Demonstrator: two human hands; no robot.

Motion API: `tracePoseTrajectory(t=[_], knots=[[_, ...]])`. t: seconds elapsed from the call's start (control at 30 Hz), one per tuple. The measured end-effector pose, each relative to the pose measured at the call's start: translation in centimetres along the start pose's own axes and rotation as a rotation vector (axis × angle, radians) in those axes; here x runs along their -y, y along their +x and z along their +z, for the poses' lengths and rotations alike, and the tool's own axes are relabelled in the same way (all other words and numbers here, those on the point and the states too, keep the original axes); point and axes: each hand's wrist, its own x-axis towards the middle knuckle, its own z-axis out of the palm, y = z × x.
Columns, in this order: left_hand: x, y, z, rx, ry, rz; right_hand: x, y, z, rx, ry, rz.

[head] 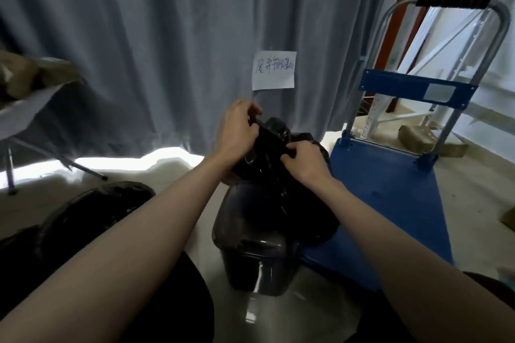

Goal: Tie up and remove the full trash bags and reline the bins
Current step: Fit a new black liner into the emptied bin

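Left hand [237,131] has its fingers curled tight around the gathered top of the black trash bag [274,164], and the right hand [302,160] pinches the same plastic just beside it. The bag sits in a black bin [257,264] on the floor, right up against a blue cart [390,175]. Another black bag [92,209] lies to the left, gray curtain [167,50] behind.

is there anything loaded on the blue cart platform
No, the blue cart platform is bare; the black trash bag sits in the bin beside it.
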Motion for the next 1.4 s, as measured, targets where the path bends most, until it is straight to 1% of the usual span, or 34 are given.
tracePoseTrajectory(t=[0.07,0.13,0.23,0.27,0.3,0.33,0.37,0.43,0.47,0.53,0.63,0.67,0.7,0.73,0.83,0.9,0.97,1.07,1.13,1.17,1.2,1.27,1.33,1.4], knots=[[0.2,0.6,-1.1,-0.042,0.000,-0.015,0.1,0.5,0.5,0.036,-0.052,-0.028],[0.6,0.9,-2.1,-0.086,0.037,-0.013,-0.3,0.7,1.1,0.133,-0.162,-0.007],[1.4,0.7,-3.0,-0.098,0.062,-0.011,-0.9,0.0,1.9,0.331,-0.189,0.028],[1.7,0.6,-3.2,-0.082,0.081,-0.011,-0.9,-0.3,2.0,0.416,-0.176,0.049],[2.1,0.5,-3.2,-0.030,0.100,-0.011,-1.0,-0.7,2.2,0.517,-0.160,0.075],[2.4,0.4,-3.2,0.073,0.119,-0.015,-1.1,-1.1,2.4,0.627,-0.137,0.102],[2.7,0.0,-2.8,0.230,0.140,-0.018,-1.2,-1.4,2.6,0.737,-0.105,0.138],[3.4,-1.6,-1.5,0.608,0.269,0.016,-1.5,-2.2,3.0,0.922,-0.034,0.240],[3.6,-2.9,-0.5,0.777,0.363,0.027,-1.7,-2.5,3.1,0.982,-0.027,0.279],[4.1,-6.2,1.8,1.067,0.518,-0.033,-2.1,-2.8,3.0,1.031,-0.114,0.271],[4.3,-10.9,4.9,1.491,0.658,-0.163,-2.6,-2.6,2.9,1.012,-0.235,0.179],[4.1,-11.7,5.5,1.586,0.672,-0.199,-2.8,-2.5,3.0,0.997,-0.273,0.130],[3.9,-12.1,5.8,1.626,0.666,-0.229,-3.1,-2.3,3.1,0.970,-0.329,0.071],[3.6,-11.9,6.0,1.626,0.643,-0.241,-3.4,-2.1,3.3,0.926,-0.384,0.015],[3.0,-9.8,6.4,1.482,0.605,-0.140,-4.3,-1.6,3.8,0.789,-0.474,-0.082],[2.7,-8.0,6.3,1.396,0.596,-0.098,-4.9,-1.6,4.3,0.769,-0.487,-0.093],[2.8,-6.4,5.9,1.292,0.589,-0.034,-5.6,-1.8,5.0,0.821,-0.514,-0.052],[3.4,-5.1,5.1,1.037,0.618,0.102,-6.0,-1.9,6.2,0.993,-0.509,0.087],[3.9,-5.2,5.1,0.906,0.642,0.149,-5.8,-1.8,6.8,1.003,-0.445,0.108],[4.3,-5.4,5.1,0.888,0.654,0.137,-5.6,-1.6,7.0,0.969,-0.431,0.080],[4.6,-5.6,5.1,0.908,0.662,0.104,-5.3,-1.5,7.2,0.923,-0.428,0.040],[5.2,-6.0,5.5,1.035,0.672,0.018,-4.9,-1.1,7.5,0.862,-0.424,-0.033],[5.7,-6.9,6.3,1.185,0.685,-0.010,-5.1,-0.4,7.7,0.835,-0.405,-0.046],[5.9,-8.0,6.8,1.302,0.661,-0.022,-5.2,0.1,7.6,0.813,-0.343,-0.039]])
